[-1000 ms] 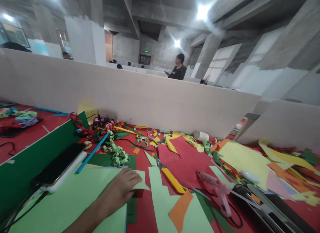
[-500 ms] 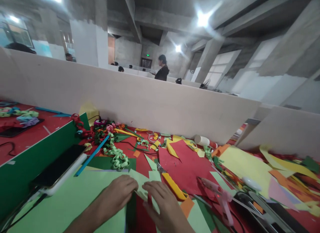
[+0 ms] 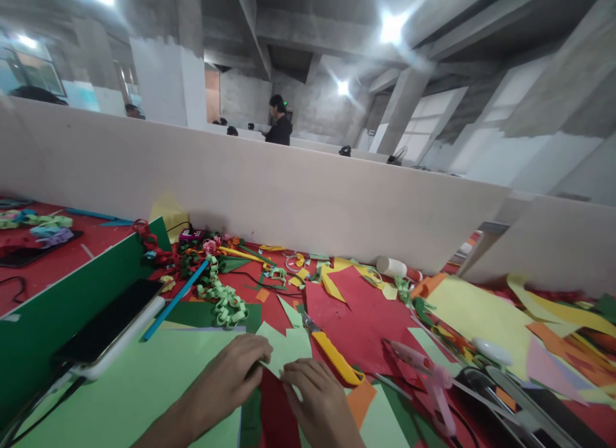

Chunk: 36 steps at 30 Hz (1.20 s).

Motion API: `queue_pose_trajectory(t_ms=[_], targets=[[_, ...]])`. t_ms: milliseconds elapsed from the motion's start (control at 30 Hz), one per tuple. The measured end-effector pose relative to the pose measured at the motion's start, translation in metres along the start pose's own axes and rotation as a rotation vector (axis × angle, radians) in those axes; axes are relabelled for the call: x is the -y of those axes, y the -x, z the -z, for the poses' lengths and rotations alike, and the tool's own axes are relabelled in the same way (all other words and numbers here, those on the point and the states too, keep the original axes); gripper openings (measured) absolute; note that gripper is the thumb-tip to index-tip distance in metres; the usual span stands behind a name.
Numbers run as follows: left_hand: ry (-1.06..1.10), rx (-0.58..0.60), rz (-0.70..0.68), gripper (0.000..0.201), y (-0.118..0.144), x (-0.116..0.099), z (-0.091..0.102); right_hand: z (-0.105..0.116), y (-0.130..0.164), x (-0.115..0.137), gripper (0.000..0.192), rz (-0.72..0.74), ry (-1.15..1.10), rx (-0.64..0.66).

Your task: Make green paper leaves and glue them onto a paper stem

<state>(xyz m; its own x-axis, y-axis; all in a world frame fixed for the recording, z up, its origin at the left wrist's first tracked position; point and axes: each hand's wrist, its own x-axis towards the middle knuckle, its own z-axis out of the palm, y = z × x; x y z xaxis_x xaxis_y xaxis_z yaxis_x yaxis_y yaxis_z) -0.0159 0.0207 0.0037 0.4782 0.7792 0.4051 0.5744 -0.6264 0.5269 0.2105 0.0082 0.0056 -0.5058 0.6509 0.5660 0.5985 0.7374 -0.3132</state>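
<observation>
My left hand (image 3: 228,379) and my right hand (image 3: 314,402) meet at the bottom middle, both pinching a jagged piece of light green paper (image 3: 286,346). The piece is lifted slightly off the red table (image 3: 366,326), with a dark red sheet under it. A large light green sheet (image 3: 129,390) lies under my left forearm. A yellow utility knife (image 3: 334,357) lies just right of the held piece, close to my right hand.
A pink glue gun (image 3: 428,377) lies to the right among paper scraps. A phone (image 3: 108,321) rests on a green divider at left. A green paper chain (image 3: 224,300), a blue stick (image 3: 176,299) and a white partition wall (image 3: 289,191) lie beyond. A person stands far behind.
My right hand has come into view and joined my left on the light green paper piece, which has been raised from the sheet. The person in the background walked left.
</observation>
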Motion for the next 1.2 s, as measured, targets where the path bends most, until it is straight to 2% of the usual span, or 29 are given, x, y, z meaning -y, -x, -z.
queue_pose_trajectory(t_ms=[100,200,333,433,533,633,833,1067,1200], targets=[[-0.119,-0.089,0.023,0.038,0.001,-0.003,0.003,-0.004,-0.007,-0.002,0.020,-0.115,-0.008,-0.067],[-0.258,-0.175,-0.018,0.043,0.001,-0.010,0.007,-0.003,-0.016,-0.003,0.019,-0.151,-0.037,-0.072],[-0.192,-0.117,-0.040,0.035,-0.002,-0.017,0.007,-0.003,-0.021,-0.003,0.019,-0.145,-0.209,-0.027],[-0.087,-0.088,0.099,0.020,-0.003,-0.018,0.004,-0.008,-0.019,-0.002,0.021,-0.151,-0.231,-0.134],[-0.011,-0.123,0.285,0.018,-0.003,-0.015,-0.002,-0.012,-0.017,0.001,0.022,-0.051,-0.087,-0.234],[0.040,-0.137,0.369,0.017,-0.002,-0.014,-0.007,-0.013,-0.018,0.004,0.024,0.027,0.041,-0.252],[0.102,-0.094,0.311,0.013,-0.002,-0.017,-0.005,-0.017,-0.018,0.001,0.024,-0.077,-0.037,-0.238],[0.088,-0.105,0.232,0.016,0.000,-0.018,-0.004,-0.010,-0.020,0.008,0.014,-0.284,-0.308,-0.154],[0.092,-0.108,0.223,0.013,0.000,-0.021,-0.002,-0.008,-0.022,0.011,0.016,-0.317,-0.425,-0.118]])
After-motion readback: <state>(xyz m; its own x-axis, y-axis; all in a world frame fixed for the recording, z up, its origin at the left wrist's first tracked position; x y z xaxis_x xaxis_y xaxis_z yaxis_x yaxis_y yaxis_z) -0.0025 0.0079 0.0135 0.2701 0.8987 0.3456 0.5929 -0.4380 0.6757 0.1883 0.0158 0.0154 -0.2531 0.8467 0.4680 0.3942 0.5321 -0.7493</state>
